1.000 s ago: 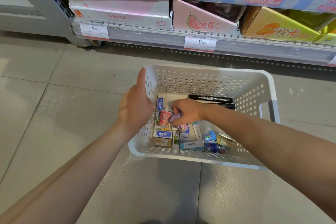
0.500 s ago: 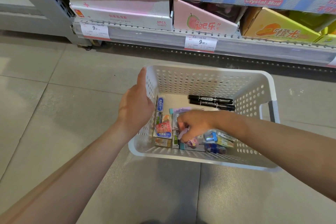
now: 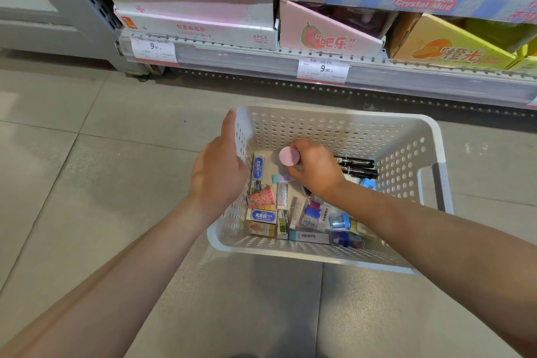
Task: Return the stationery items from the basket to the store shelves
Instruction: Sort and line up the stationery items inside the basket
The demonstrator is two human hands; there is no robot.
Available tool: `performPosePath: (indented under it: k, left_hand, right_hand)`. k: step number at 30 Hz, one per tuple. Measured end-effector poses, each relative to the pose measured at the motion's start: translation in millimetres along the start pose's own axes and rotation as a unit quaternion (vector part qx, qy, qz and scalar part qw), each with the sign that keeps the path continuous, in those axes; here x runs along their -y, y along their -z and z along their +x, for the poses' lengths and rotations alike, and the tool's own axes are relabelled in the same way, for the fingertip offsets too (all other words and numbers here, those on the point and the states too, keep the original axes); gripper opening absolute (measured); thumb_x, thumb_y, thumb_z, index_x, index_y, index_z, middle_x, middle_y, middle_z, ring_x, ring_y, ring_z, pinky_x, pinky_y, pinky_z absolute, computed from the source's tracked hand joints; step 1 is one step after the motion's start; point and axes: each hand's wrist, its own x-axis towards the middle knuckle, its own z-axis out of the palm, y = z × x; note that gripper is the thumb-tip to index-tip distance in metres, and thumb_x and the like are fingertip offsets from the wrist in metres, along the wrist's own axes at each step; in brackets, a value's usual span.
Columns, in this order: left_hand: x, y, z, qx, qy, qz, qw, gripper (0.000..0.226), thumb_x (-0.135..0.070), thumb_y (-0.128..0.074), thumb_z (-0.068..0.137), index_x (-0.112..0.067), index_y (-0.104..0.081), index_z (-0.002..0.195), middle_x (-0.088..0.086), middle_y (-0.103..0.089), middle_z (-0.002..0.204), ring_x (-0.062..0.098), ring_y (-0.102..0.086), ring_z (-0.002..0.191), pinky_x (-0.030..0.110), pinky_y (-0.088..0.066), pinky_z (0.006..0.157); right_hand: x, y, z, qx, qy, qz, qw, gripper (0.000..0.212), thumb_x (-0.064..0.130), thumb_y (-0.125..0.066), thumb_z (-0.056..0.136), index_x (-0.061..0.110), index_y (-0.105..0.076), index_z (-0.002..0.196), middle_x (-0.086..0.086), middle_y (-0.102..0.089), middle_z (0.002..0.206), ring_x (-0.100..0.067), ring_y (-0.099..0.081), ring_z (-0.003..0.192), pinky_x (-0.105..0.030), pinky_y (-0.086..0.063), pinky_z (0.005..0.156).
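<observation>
Now lifted up out of the pile in the white basket (image 3: 343,125), round pink item (image 3: 289,156) pinched in right hand (image 3: 316,167) fingers (image 3: 293,173), ready for the shelf (image 3: 406,73); left hand (image 3: 216,174) grips the basket side.

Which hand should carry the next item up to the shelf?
Right. The right hand already pinches a small pink round item inside the basket, while the left hand is busy gripping the basket's left wall.
</observation>
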Motion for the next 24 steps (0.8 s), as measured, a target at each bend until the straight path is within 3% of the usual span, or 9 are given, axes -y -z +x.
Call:
performPosePath:
  k: [8,13,24]
  left_hand:
    - [-1.1,0.9,-0.9,0.004,-0.001,0.001,1.000,0.072,-0.001,-0.046,0.089,-0.017,-0.010,0.149,0.005,-0.049,0.077,0.015,-0.042,0.058,0.022,-0.025,0.043]
    - [-3.0,1.6,-1.3,0.007,-0.003,0.005,1.000,0.072,-0.002,-0.047,0.090,-0.016,-0.010,0.149,0.004,-0.050,0.083,0.012,-0.042,0.060,0.019,-0.024,0.044]
    - [-4.9,2.7,-1.4,0.013,-0.001,0.013,1.000,0.074,-0.002,-0.048,0.089,-0.017,-0.008,0.149,0.013,-0.062,0.094,0.013,-0.047,0.061,0.020,-0.027,0.044]
  right_hand:
    - [1.8,-3.7,-1.8,-0.039,-0.056,-0.027,0.997,0.028,0.024,-0.061,0.088,0.007,-0.055,0.109,-0.013,-0.067,0.100,-0.030,-0.064,0.091,-0.032,-0.050,0.070]
    - [3.8,-7.2,-5.7,-0.068,-0.117,0.023,0.991,0.027,0.021,-0.063,0.086,0.007,-0.055,0.108,-0.014,-0.067,0.100,-0.031,-0.064,0.090,-0.035,-0.052,0.069]
    - [9.9,-16.2,-10.9,-0.064,-0.175,0.089,0.978,0.045,0.029,-0.069,0.083,0.008,-0.042,0.113,-0.013,-0.066,0.098,-0.031,-0.063,0.089,-0.037,-0.051,0.069]
